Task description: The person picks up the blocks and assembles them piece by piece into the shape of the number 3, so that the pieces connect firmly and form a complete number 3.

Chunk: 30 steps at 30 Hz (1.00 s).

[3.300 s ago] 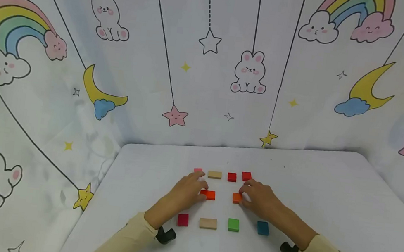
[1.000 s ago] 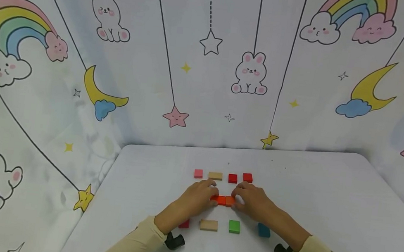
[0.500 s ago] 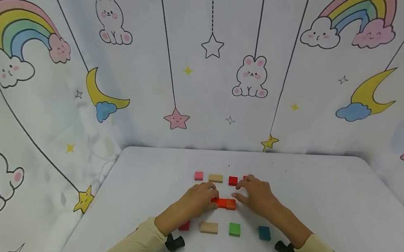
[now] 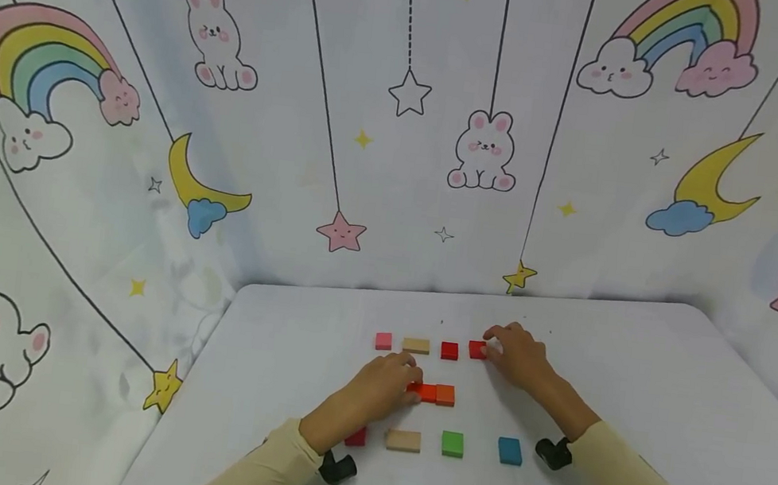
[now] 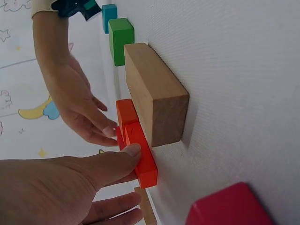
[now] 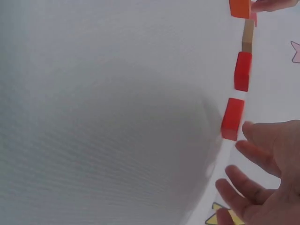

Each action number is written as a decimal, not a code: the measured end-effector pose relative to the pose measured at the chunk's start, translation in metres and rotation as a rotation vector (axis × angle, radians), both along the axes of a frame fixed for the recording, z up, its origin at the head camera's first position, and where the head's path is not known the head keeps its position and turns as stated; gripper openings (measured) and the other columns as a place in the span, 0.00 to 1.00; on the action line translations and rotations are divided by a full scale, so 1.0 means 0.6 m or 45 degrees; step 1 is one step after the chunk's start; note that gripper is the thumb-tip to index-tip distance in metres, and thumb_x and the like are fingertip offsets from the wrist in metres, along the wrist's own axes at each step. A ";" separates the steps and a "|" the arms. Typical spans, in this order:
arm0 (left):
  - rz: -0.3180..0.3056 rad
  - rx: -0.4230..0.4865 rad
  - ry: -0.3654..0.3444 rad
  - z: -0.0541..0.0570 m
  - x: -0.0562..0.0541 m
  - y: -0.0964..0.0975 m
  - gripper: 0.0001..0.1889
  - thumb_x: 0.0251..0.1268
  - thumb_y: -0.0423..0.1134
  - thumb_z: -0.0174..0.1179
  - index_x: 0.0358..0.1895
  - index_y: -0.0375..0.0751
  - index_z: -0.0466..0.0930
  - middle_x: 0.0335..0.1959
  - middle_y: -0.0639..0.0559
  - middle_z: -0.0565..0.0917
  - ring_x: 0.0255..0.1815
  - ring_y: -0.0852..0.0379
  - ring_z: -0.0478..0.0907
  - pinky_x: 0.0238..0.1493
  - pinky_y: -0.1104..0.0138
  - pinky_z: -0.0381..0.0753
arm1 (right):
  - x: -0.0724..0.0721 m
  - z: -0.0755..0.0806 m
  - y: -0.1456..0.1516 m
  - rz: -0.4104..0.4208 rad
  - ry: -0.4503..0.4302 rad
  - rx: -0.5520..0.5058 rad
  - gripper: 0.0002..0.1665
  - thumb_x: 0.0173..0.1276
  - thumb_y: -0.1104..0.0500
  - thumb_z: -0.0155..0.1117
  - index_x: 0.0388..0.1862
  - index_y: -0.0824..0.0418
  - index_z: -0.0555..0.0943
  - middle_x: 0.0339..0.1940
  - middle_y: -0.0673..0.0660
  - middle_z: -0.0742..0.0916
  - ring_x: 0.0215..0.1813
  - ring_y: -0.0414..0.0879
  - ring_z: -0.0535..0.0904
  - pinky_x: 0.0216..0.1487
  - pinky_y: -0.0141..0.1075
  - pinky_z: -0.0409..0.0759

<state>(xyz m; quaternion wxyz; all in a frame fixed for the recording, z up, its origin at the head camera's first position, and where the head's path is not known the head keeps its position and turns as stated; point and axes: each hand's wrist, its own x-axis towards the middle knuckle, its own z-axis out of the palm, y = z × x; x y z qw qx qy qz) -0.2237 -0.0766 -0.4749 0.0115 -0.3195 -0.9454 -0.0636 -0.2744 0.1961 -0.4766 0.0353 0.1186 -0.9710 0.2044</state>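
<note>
My left hand (image 4: 380,385) pinches a red-orange rectangular wooden block (image 4: 426,393) in the middle of the table. The left wrist view shows the thumb (image 5: 132,150) on the near side of this block, with fingers behind it. An orange square block (image 4: 445,395) lies end to end with it on the right. My right hand (image 4: 521,358) is at the back row's right end, beside a red block (image 4: 477,350). In the right wrist view its fingers are spread and loosely bent, with the thumb tip right at that red block's edge.
Along the back row lie a pink block (image 4: 383,341), a tan block (image 4: 416,346) and another red block (image 4: 449,351). Nearer me are a crimson block (image 4: 356,436), partly hidden, a tan block (image 4: 404,441), a green block (image 4: 452,444) and a blue block (image 4: 510,451).
The red-orange and orange blocks, earlier apart, were brought together. My right hand then left the orange block and moved back and right to the red block. My left hand stayed.
</note>
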 end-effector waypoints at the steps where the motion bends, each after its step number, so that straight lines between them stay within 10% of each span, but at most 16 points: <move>1: 0.003 -0.002 -0.004 0.000 -0.001 0.000 0.14 0.69 0.49 0.72 0.53 0.49 0.89 0.58 0.49 0.84 0.55 0.53 0.83 0.56 0.62 0.85 | -0.003 -0.003 0.002 -0.003 0.001 -0.006 0.15 0.74 0.60 0.69 0.57 0.62 0.85 0.56 0.71 0.84 0.58 0.66 0.80 0.53 0.67 0.80; 30: 0.008 0.017 -0.036 0.001 -0.001 0.000 0.15 0.68 0.48 0.73 0.53 0.49 0.89 0.58 0.49 0.84 0.54 0.53 0.83 0.55 0.62 0.86 | 0.032 -0.003 -0.033 0.065 -0.221 -0.011 0.11 0.70 0.57 0.74 0.49 0.54 0.86 0.52 0.63 0.83 0.56 0.57 0.78 0.51 0.61 0.79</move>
